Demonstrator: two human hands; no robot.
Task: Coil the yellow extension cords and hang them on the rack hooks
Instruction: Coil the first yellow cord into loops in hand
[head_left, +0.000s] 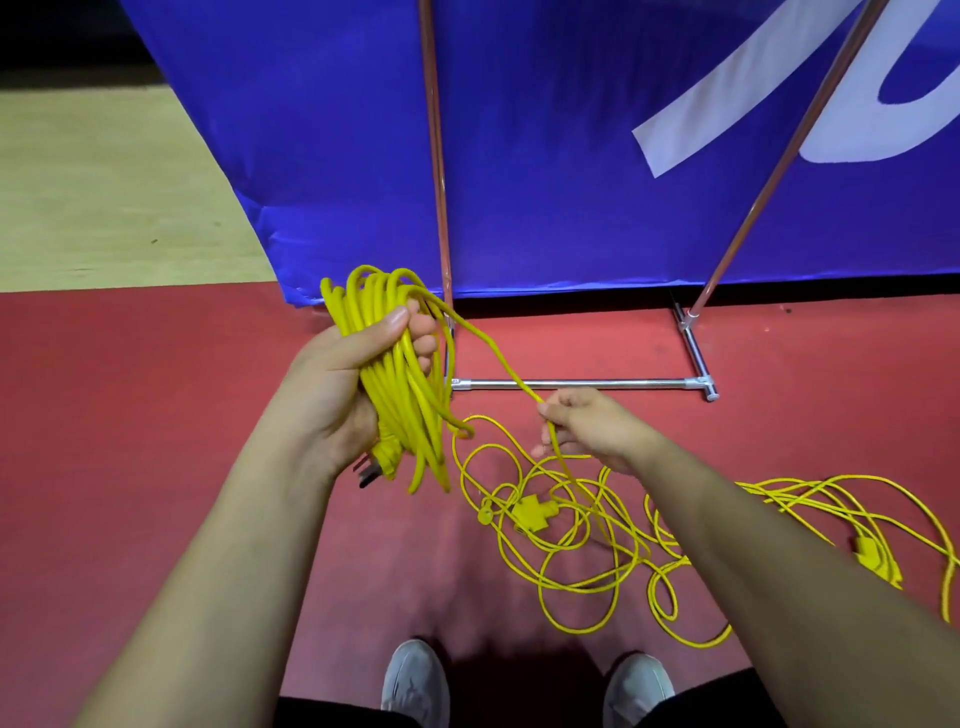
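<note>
**Holding a coil of yellow cord in front of the rack**

We grip a thick coil (415, 415) of yellow extension cord in our left hand (353, 374). Fingers and thumb wrap around the bunched loops, which stick out above the fist and hang below it. A plug (382, 460) with dark prongs dangles just under the heel of that hand.

One strand (498, 356) leaves the top of the coil and slopes down to our right hand (587, 428). That hand pinches it between the thumb and curled fingers, lower than the left hand and a little apart from it.

Below the right hand the strand drops to the loose cord (571, 582), which lies in tangled loops on the red floor (156, 441), beneath that hand and out past its far side. A yellow cross-shaped socket block (535, 512) lies among the loops just under the right hand. Another yellow connector (878, 561) lies farther out, beyond the right forearm.

Beyond both hands stands the metal rack (571, 384). Its base bar lies on the floor just past the right hand's knuckles, and two uprights rise in front of a blue banner (545, 156). Our two grey shoes (415, 680) show at the near edge, below the forearms.
</note>
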